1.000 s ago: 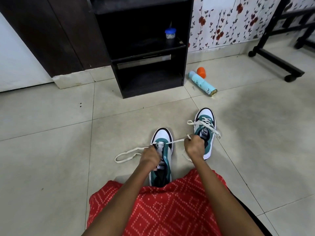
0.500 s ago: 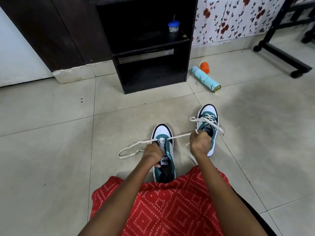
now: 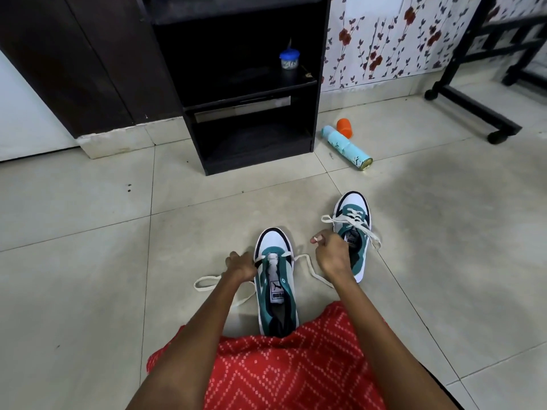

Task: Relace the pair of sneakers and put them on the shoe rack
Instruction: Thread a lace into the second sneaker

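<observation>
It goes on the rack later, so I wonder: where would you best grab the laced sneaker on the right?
Take the laced sneaker by its heel collar, from above and behind. It stands upright, heel toward the person, opening up, and its loose lace ends trail off both sides.

Floor (image 3: 88,261): large pale tiles, thin grout lines, slightly glossy. Rear wall (image 3: 384,39): white paper with red flowers, plain pale skirting (image 3: 370,93) below. Black rack (image 3: 257,159): open shelves, stands on the floor against the wall. Left of it: dark wood panel (image 3: 88,63), then white panel (image 3: 26,113). Right: black frame (image 3: 473,109) on castors. A can (image 3: 347,149) lies on the floor beside an orange cap (image 3: 344,127).
</observation>
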